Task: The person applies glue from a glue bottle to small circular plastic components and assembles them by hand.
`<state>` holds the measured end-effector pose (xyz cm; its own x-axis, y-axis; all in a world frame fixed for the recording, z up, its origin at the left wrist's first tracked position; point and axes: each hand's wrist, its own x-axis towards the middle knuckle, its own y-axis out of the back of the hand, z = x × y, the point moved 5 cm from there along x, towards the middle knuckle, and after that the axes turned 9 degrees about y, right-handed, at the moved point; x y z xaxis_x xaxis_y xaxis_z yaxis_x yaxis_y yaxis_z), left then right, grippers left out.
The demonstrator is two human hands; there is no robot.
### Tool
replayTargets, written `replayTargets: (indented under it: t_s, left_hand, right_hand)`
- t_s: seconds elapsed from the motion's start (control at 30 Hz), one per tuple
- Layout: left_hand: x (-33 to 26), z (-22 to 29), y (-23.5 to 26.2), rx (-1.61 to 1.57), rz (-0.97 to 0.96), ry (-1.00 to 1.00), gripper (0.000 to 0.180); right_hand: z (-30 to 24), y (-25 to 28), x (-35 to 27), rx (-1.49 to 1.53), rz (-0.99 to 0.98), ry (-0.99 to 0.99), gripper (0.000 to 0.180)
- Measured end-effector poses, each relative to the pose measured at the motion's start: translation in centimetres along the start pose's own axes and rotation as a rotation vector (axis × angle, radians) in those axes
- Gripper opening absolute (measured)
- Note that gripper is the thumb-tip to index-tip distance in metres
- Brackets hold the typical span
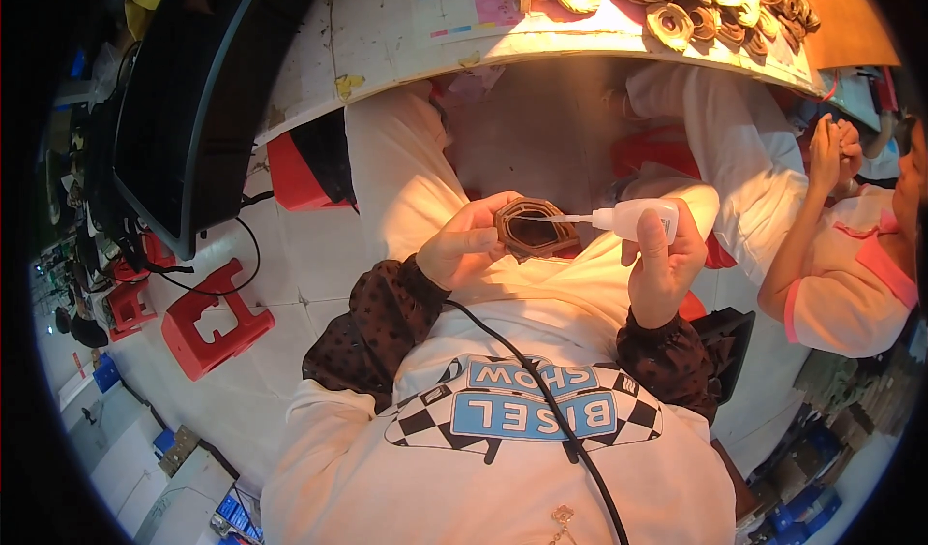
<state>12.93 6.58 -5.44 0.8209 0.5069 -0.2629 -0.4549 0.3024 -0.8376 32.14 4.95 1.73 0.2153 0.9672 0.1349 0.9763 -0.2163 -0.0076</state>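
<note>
My left hand (462,245) grips the edge of a brown, many-sided ring (530,251) with an open middle, held tilted above my lap. It looks wooden. In my right hand (669,266) is a small white squeeze bottle (633,220), lying nearly level between thumb and fingers. Its long thin nozzle points left and reaches the opening of the ring, close to the inner edge. Whether the tip touches the ring, or any liquid comes out, I cannot tell.
Many similar brown rings (669,25) are heaped on the worktable (387,61) ahead. A dark flat screen (184,110) stands at the left, near a red stool (215,323). Another person (841,255) sits at the right, hands raised. A black cable (527,356) runs down my shirt.
</note>
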Motion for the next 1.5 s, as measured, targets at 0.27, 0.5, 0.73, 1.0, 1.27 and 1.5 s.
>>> replayTargets:
  t_s: [0.27, 0.5, 0.73, 1.0, 1.27, 1.5]
  left_hand:
    - [0.1, -0.2, 0.3, -0.004, -0.002, -0.004, 0.070]
    - [0.2, 0.2, 0.0, 0.003, 0.018, -0.007, 0.069]
    - [0.0, -0.1, 0.6, 0.052, 0.104, 0.005, 0.077]
    - [0.0, -0.1, 0.5, 0.072, 0.123, 0.023, 0.079]
    - [0.0, -0.2, 0.9, 0.079, 0.131, 0.029, 0.079]
    - [0.0, -0.2, 1.2, 0.050, 0.114, 0.014, 0.075]
  right_hand:
    - [0.1, 0.1, 0.1, 0.016, 0.022, 0.001, 0.019]
    - [0.2, 0.2, 0.4, 0.014, 0.006, 0.005, 0.022]
    - [0.4, 0.3, 0.5, 0.022, 0.047, 0.007, 0.018]
    - [0.7, 0.6, 0.3, 0.041, 0.062, 0.000, 0.018]
    - [0.9, 0.9, 0.4, 0.033, 0.053, 0.001, 0.022]
    - [1.2, 1.2, 0.4, 0.049, 0.094, 0.006, 0.018]
